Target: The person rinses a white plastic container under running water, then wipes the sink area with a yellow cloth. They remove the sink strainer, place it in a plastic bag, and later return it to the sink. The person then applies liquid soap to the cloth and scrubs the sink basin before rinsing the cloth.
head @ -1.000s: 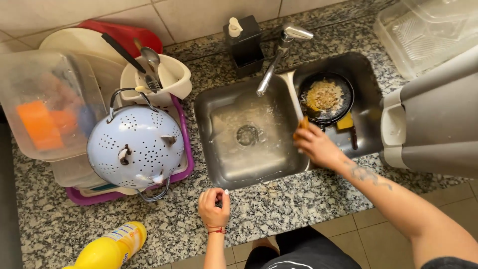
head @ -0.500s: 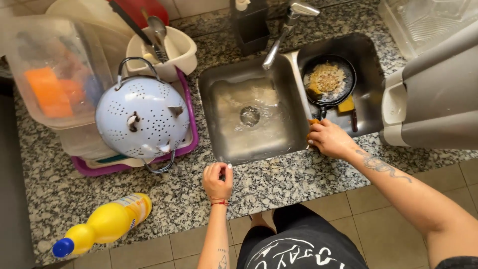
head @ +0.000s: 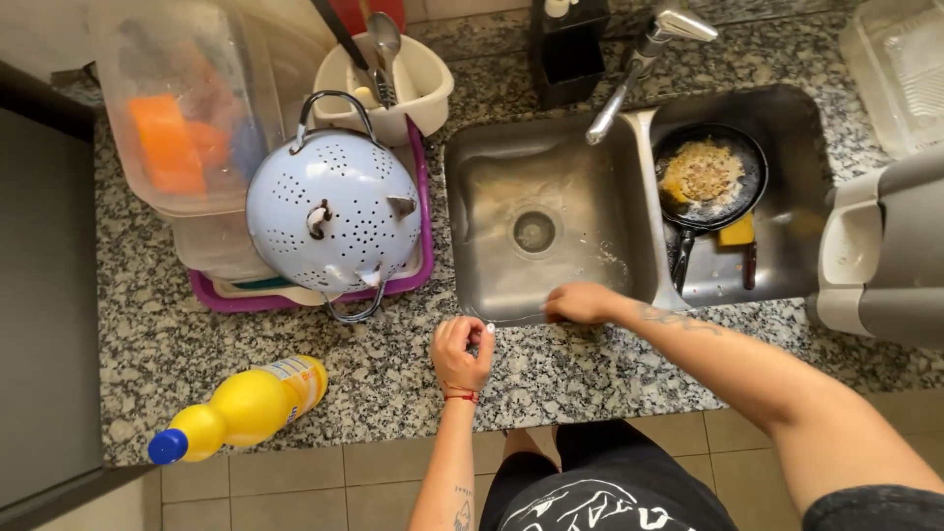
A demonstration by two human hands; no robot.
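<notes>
- Head view, looking straight down at a speckled granite surface [head: 324, 354] with a steel double sink [head: 511, 285].
- Left hand [head: 462, 352] rests on the surface just in front of the sink's near rim, fingers curled in, pinching a tiny white bit near the thumb tip; too small to tell what it is.
- Right hand [head: 582, 303] lies at the near rim of the sink, fingers closed and flat over the edge; a thin pale line runs from it toward the left hand, roughly left-right along the rim. Cannot tell if it is string, wire or a reflection, nor whether the fingers actually grip it.
- The two hands are near each other, not touching.
- Left basin is bare steel with the drain [head: 534, 231] in its middle.
- Right basin holds a black frying pan [head: 710, 177] with food scraps; its handle points toward the person, long axis running far-to-near. A yellow sponge [head: 736, 232] sits just beside the handle.
- Faucet [head: 639, 64] angles from the far edge down toward the left basin.
- Left of the sink: pale blue colander [head: 332, 208], upside down on a purple dish rack [head: 418, 275].
- Cream utensil holder [head: 418, 88] behind it, with a spoon standing in it.
- Clear plastic container [head: 187, 118] at far left.
- Yellow bottle with blue cap [head: 241, 408] lies on its side near the surface's front edge, cap pointing left and toward the person.
- Grey appliance [head: 885, 256] at right edge.
</notes>
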